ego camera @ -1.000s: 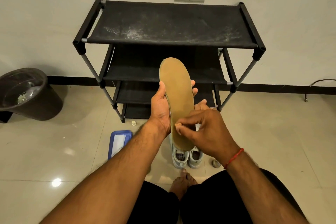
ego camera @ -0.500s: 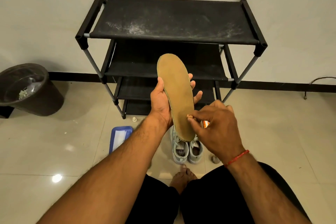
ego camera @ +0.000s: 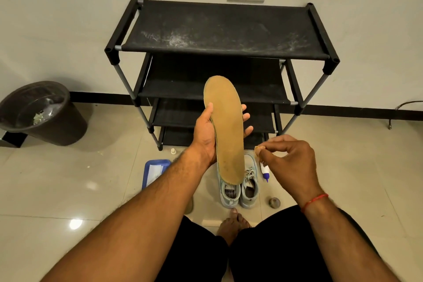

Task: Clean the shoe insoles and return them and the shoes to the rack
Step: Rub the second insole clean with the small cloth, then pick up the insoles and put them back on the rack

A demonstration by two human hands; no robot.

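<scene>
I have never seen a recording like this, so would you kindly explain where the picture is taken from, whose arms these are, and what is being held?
There is no machine here: a person wears a camera on the head, so the single picture looks forward and down at their own bare arms. The left hand grips a tan insole, held up in front of a black shoe rack. The right hand is off to the side, clear of the insole, pinching a brownish scrap in its fingers; what it is, I cannot tell. On the tiled floor stand a pair of pale shoes, with a blue tray to their left, a small white tube to their right, and a dark bin further left.
</scene>
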